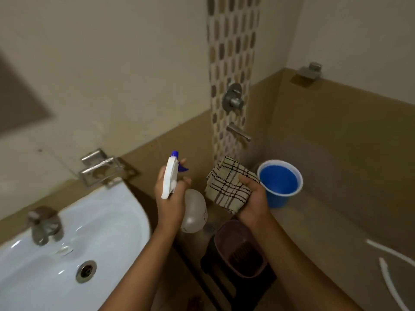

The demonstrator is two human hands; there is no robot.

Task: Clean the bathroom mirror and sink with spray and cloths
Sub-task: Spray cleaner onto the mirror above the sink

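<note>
My left hand (171, 199) grips the neck of a spray bottle (193, 212) with a white head and blue nozzle, held beside the right end of the white sink (94, 221). My right hand (252, 199) holds a folded beige checked cloth (229, 182) just right of the bottle. The sink's metal tap (43, 224) and drain (86, 270) show at lower left. A dark edge of the mirror (18, 102) shows blurred at far left.
A blue bucket (279, 182) stands on the floor beyond my right hand. A mauve mug (240, 248) sits on a dark stool (235, 286) below my hands. Wall taps (233, 97) and a metal soap holder (103, 169) are fixed on the wall.
</note>
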